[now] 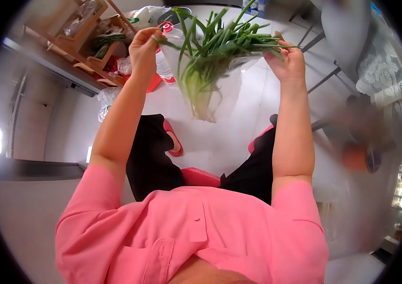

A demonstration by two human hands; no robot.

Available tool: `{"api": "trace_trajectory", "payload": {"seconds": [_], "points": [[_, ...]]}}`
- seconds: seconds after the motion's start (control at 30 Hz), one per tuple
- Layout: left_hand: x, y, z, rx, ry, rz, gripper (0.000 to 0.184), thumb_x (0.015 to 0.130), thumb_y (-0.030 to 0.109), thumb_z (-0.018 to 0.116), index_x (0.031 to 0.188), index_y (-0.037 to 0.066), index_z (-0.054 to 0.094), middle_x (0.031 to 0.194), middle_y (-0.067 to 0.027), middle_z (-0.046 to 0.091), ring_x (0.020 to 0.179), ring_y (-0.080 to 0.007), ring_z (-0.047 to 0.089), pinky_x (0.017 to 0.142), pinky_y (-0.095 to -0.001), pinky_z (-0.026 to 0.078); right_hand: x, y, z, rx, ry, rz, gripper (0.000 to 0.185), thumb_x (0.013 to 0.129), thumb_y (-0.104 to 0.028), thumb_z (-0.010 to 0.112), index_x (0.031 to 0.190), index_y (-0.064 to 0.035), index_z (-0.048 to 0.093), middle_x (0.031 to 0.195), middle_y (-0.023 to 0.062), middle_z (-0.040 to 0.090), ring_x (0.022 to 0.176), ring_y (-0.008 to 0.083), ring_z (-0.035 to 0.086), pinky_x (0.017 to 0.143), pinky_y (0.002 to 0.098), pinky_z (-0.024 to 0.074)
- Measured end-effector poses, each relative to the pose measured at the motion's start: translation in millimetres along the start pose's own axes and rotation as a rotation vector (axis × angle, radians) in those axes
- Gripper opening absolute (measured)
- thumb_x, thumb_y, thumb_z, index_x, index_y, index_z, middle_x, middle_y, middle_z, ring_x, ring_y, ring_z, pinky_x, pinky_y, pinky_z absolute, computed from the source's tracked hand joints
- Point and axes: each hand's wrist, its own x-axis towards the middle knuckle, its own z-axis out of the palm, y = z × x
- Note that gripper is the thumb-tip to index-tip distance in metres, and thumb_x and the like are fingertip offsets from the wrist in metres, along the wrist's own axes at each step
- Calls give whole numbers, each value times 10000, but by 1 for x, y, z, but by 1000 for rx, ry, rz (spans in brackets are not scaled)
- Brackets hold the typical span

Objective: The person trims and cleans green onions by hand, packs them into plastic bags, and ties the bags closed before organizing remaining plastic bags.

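Nearest is the person's pink shirt, its short sleeves ending above the bare forearms. Below it in depth are black trousers, the legs spread apart, with a red seat showing between them and pink shoes on the floor.

Both arms reach forward. The left hand has its thumb and fingertips pinched together on the end of a green leaf. The right hand is at the other side, fingers bent among the leaf ends; whether they are closed on anything, I cannot tell.

Between the hands is a bunch of green onions, in what looks like a clear plastic bag. The long green leaves fan out at the top and towards the right hand, while the pale root ends point down, above the floor. The lower part is blurred.

Farther off, just beyond the left hand, a large clear bottle with a red cap stands on the floor. Past it, on the left, a wooden rack holds more green vegetables and plastic bags. On the right are thin dark metal legs, a white lace cloth and a blurred orange object.
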Motion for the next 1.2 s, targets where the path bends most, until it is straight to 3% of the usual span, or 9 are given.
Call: {"api": "trace_trajectory", "payload": {"seconds": [0.23,0.27,0.57,0.83,0.93,1.1,1.13,1.17,1.2], "points": [[-17,-12,-5,23,-19,-129,146,888,95,559,994,-4,576,856,-70,611,776,-139,598,732,-276,502,3,3,-7,-243,60,-57,353,807,-47,478,1138,76,467,1071,231,535,980,333,549,882,421,457],[-20,-13,-8,29,-118,-152,149,890,98,557,996,-5,576,861,-70,612,792,-141,596,729,-279,504,16,3,-11,-116,-107,-24,219,802,-34,447,1007,-16,521,761,138,600,717,251,590,689,359,489],[-24,-35,-19,232,-229,-375,172,839,-27,498,990,-29,580,879,-100,619,737,-151,585,685,-265,476,-3,11,7,-46,-49,-20,291,832,-64,421,1114,-4,459,958,243,578,876,352,578,826,466,475],[-20,-18,2,38,-137,-206,268,735,-57,497,975,-9,607,897,-85,606,815,-148,561,715,-253,454,-29,1,32,-21,-223,-95,311,806,-64,477,1109,-6,502,1043,244,551,996,345,537,919,460,428],[-11,-24,1,151,-262,-76,203,809,256,592,874,64,587,792,-90,604,639,-239,590,597,-348,491,-33,-4,37,-54,-224,-98,329,792,-62,492,1116,-8,497,1070,250,539,1027,354,521,941,469,412],[-19,-18,18,90,-155,-279,276,720,-75,473,958,-11,596,925,-96,602,823,-156,560,715,-249,448,-26,-20,12,-210,-84,-143,315,834,-67,445,1108,84,477,1057,233,548,989,337,541,934,449,397],[-15,-34,11,47,-289,-261,252,726,-75,448,920,-9,593,908,-94,604,818,-161,558,687,-226,431,-30,-16,16,-195,-98,-73,423,808,-99,499,1171,103,420,1138,289,490,1047,400,510,952,484,398],[-17,-54,10,-26,-353,-225,266,734,-69,429,939,1,584,931,-89,591,845,-165,553,693,-216,424,-32,-7,21,-294,119,-62,284,811,-68,507,1058,73,503,1018,203,563,979,306,549,911,433,406],[-19,-73,9,-110,-270,-461,241,747,-59,446,932,12,582,935,-89,597,823,-167,565,677,-229,426,-24,-5,7,-340,211,41,280,815,-71,510,1058,67,506,1017,199,563,983,298,549,897,419,417]]}}
